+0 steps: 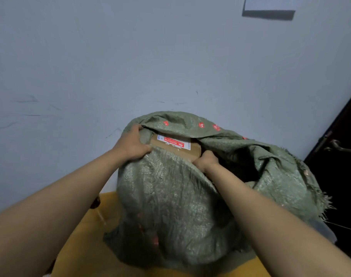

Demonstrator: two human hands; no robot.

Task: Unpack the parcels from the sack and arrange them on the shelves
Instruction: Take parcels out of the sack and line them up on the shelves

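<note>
A large green woven sack with red printed marks stands on a yellow surface against the wall. In its open mouth shows the top of a brown cardboard parcel with a white and red label. My left hand grips the sack's rim at the left of the mouth. My right hand reaches into the mouth, fingers curled round the parcel's right corner; its fingertips are hidden inside. No shelves are in view.
A pale grey wall rises close behind the sack. A dark door with a metal handle stands at the right. The yellow surface lies under the sack. A pale box hangs on the wall, top right.
</note>
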